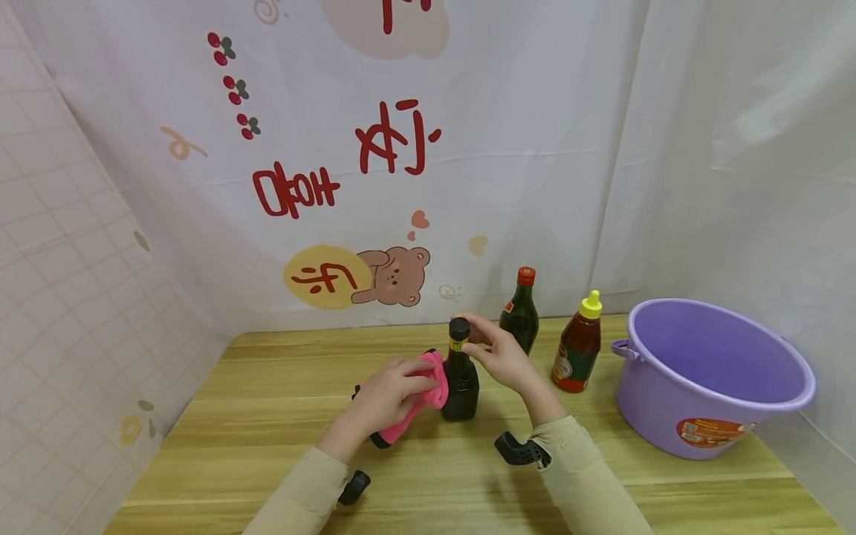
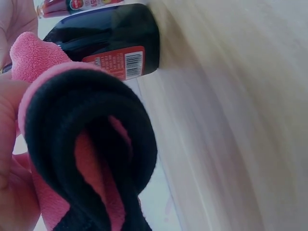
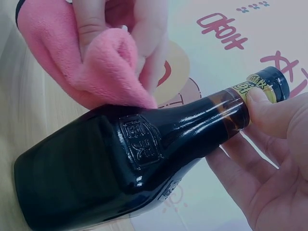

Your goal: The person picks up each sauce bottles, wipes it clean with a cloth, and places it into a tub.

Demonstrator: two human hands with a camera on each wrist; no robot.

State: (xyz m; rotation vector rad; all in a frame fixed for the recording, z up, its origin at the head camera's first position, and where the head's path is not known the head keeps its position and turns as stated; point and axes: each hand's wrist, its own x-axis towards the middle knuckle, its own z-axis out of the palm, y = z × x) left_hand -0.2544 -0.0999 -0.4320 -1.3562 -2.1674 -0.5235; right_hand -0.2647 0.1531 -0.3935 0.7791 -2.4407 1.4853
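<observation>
A dark sauce bottle (image 1: 461, 379) with a black cap stands upright on the wooden table (image 1: 267, 416). My right hand (image 1: 498, 355) pinches its neck just under the cap, the thumb showing at the neck in the right wrist view (image 3: 269, 108). My left hand (image 1: 388, 394) grips a pink cloth with black edging (image 1: 428, 390) and presses it against the bottle's left shoulder. The left wrist view shows the folded cloth (image 2: 91, 144) close up beside the bottle's labelled base (image 2: 120, 43). The right wrist view shows the cloth (image 3: 91, 62) on the bottle (image 3: 130, 163).
A green bottle with a red cap (image 1: 520, 312) and a red sauce bottle with a yellow cap (image 1: 578, 345) stand behind at the right. A purple tub (image 1: 709, 371) sits at the table's right end. A printed curtain (image 1: 401, 148) hangs behind.
</observation>
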